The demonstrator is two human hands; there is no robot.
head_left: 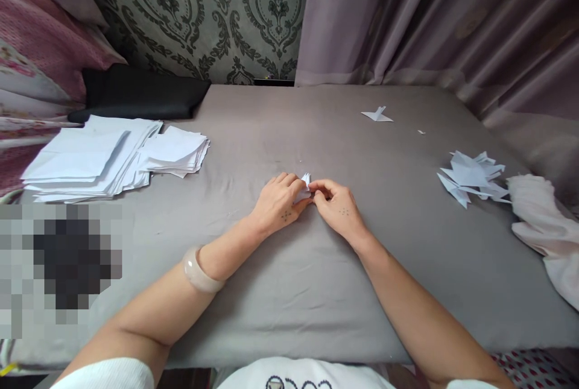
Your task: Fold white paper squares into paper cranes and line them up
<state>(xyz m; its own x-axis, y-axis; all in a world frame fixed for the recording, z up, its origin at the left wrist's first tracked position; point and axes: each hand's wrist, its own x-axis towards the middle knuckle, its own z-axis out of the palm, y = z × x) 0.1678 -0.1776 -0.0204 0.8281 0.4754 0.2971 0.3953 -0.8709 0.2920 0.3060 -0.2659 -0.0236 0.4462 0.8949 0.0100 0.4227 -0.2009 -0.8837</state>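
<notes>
White shirt (298, 371) nearest; my left hand (283, 196) grips folded white paper (306, 178) from its left; my right hand (337, 202) pinches its right edge; visible tip points away from me, over gray cloth (280, 292).

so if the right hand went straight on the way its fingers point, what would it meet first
The right hand would likely meet the folded white paper in the left hand, then that hand itself; exact contact is hard to tell.
</notes>
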